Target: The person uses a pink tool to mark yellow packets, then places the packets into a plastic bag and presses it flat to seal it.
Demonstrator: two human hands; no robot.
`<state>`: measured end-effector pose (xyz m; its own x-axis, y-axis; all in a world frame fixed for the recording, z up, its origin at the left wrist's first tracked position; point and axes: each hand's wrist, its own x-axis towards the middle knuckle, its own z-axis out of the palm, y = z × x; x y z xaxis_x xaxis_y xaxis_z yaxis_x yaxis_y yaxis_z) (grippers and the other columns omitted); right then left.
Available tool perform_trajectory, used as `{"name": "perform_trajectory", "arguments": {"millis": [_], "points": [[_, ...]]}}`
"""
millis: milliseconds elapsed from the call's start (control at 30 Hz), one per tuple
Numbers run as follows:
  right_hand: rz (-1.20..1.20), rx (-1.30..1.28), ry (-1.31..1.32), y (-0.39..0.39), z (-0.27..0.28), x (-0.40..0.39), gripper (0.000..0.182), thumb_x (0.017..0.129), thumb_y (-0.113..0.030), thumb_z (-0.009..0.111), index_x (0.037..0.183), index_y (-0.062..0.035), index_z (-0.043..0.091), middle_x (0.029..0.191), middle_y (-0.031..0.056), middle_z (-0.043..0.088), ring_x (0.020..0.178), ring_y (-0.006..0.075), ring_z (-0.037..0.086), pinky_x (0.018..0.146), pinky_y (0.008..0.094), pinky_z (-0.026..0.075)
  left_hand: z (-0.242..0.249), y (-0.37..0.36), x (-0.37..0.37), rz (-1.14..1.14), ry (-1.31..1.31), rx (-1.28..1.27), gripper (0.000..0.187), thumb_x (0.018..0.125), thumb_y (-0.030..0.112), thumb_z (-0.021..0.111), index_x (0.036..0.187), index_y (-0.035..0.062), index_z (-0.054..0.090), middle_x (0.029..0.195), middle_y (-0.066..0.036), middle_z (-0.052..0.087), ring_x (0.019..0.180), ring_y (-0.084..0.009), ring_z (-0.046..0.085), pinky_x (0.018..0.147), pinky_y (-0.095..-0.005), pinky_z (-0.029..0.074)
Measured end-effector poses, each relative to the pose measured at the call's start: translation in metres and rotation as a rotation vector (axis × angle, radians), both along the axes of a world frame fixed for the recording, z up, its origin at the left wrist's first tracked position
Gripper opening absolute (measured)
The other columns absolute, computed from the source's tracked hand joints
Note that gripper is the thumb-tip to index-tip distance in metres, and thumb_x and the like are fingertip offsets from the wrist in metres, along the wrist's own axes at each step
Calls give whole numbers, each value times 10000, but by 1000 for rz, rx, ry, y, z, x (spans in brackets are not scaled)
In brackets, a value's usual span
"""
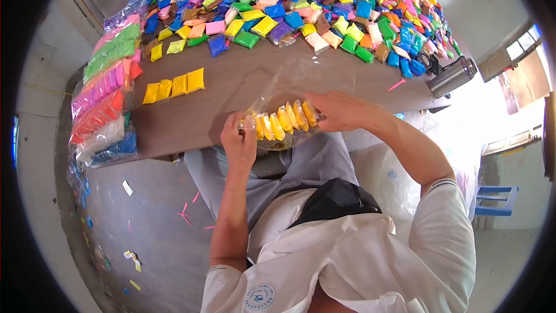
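Note:
A clear plastic bag (289, 84) lies at the near edge of the brown table (231, 81), and a row of several yellow packets (281, 120) stands inside it. My left hand (238, 142) grips the bag's left end. My right hand (336, 110) presses against the right end of the yellow row, holding the bag there. A short row of several more yellow packets (174, 86) lies loose on the table to the left.
A big heap of small packets in many colours (301, 0) covers the far half of the table. Filled bags sorted by colour (107, 87) are stacked along the left edge. A steel flask (453, 76) lies at the right corner. Scraps litter the concrete floor (156, 237).

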<state>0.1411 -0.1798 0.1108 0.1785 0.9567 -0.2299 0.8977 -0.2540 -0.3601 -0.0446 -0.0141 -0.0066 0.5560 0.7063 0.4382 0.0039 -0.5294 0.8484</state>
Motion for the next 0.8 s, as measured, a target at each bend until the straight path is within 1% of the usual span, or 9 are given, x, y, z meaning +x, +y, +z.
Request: {"name": "perform_trajectory", "arguments": {"millis": [100,200,300,400,433,500,567,633,800], "points": [[107,245,-83,-7,-2,5,445,801,-121,587,1220,10,515,815,216,640,769,408,626,670,451,495,-3,1,1,1,4,-26,185,877,134,585,964,-19,641,897,-166,633,831,-334,620,748,-375,482],[-119,288,35,10,49,-20,318,824,-112,607,1118,8,598,806,184,661,725,344,654,649,377,516,-8,2,1,25,5,-27,177,869,134,581,948,-11,646,903,-170,638,851,-356,621,764,-396,487],[-108,511,115,40,75,-32,235,815,-121,645,1013,6,639,840,171,678,722,283,673,665,336,523,-5,2,1,10,11,-57,173,860,144,584,933,-3,641,907,-172,634,884,-374,607,796,-420,483],[84,548,-19,96,77,-32,253,800,-119,657,1020,4,635,837,167,680,723,262,677,676,328,529,-9,2,1,28,-1,-22,180,859,149,587,945,-2,635,922,-173,630,912,-375,600,811,-421,479],[139,565,-15,118,72,-32,254,787,-141,658,995,3,636,828,167,672,744,284,671,679,359,526,-7,2,0,19,6,-28,187,858,154,590,960,3,632,935,-171,628,932,-373,595,825,-422,477],[275,539,-50,167,63,-32,279,756,-165,665,976,6,639,817,169,662,775,318,661,695,400,524,-5,2,0,12,6,-27,184,860,157,590,957,7,631,936,-170,628,933,-372,596,827,-422,477],[303,320,-161,220,50,-37,308,737,-176,660,989,0,645,815,175,657,798,347,653,707,426,517,-4,2,0,8,3,4,175,861,160,603,955,14,628,934,-169,629,932,-371,596,827,-423,479],[288,124,-283,266,31,-46,245,687,-134,677,906,-23,697,923,178,684,876,338,663,713,448,523,-5,0,0,11,-28,-46,170,862,159,613,953,16,626,934,-168,630,932,-372,595,827,-424,479],[282,-66,-286,315,-4,-59,268,665,-149,718,885,2,702,917,197,695,867,345,675,719,433,543,-8,2,0,4,-58,-47,171,856,125,616,975,2,624,922,-162,644,863,-338,614,773,-373,495]]}}
